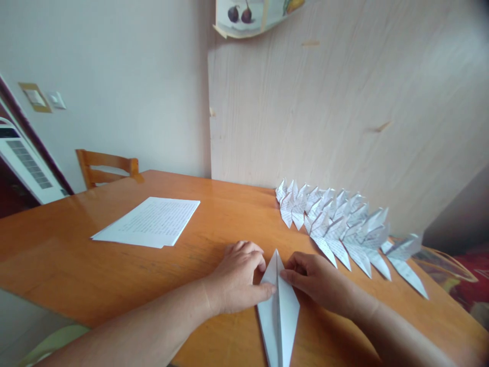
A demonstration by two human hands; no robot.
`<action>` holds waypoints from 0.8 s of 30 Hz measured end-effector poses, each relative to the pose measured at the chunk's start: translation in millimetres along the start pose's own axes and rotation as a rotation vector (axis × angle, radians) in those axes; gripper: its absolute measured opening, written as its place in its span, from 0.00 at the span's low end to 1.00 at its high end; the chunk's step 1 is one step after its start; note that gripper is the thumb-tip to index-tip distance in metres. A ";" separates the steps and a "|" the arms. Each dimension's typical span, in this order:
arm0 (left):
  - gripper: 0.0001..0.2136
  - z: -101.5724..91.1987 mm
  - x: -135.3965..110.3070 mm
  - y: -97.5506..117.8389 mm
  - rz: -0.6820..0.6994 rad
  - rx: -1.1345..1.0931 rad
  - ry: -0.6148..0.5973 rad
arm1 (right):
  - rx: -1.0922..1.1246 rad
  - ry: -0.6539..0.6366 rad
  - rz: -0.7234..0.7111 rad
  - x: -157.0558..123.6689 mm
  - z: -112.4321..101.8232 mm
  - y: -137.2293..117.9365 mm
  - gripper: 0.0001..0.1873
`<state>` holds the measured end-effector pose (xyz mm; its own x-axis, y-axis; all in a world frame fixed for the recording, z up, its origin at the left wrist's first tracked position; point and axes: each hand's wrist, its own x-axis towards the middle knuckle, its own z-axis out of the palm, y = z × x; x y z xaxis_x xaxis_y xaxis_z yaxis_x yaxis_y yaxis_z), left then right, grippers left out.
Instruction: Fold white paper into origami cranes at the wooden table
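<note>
A white sheet of paper folded into a long kite shape lies on the table in front of me, its narrow tip pointing away and a crease down its middle. My left hand is at its left side, thumb pressed on the paper and fingers curled by the left edge near the tip. On the right, my right hand pinches the upper right edge between thumb and curled fingers. The underside of the paper is hidden.
Several folded paper pieces with pointed ends stand in rows at the right back. A stack of printed sheets lies to the left on the wooden table. A wooden chair stands beyond the far left edge; a wall panel rises behind.
</note>
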<state>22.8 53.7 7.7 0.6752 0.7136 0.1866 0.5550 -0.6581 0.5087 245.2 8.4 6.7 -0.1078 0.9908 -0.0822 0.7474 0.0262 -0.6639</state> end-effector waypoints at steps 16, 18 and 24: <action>0.08 -5.4 4.9 -2.3 -0.168 -0.705 0.074 | 0.401 0.052 0.004 -0.5 0.9 -11.0 0.19; 0.09 -6.5 5.9 -2.9 -0.186 -0.786 0.114 | 0.470 -0.032 0.048 -4.1 -1.4 -17.7 0.21; 0.11 -4.0 6.1 -2.8 -0.194 -1.015 0.195 | 0.600 -0.227 0.063 -13.9 0.3 -26.5 0.25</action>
<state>23.5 60.8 10.8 0.4788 0.8707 0.1126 -0.0835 -0.0825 0.9931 226.7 -6.1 25.2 -0.2612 0.9333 -0.2465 0.2670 -0.1755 -0.9476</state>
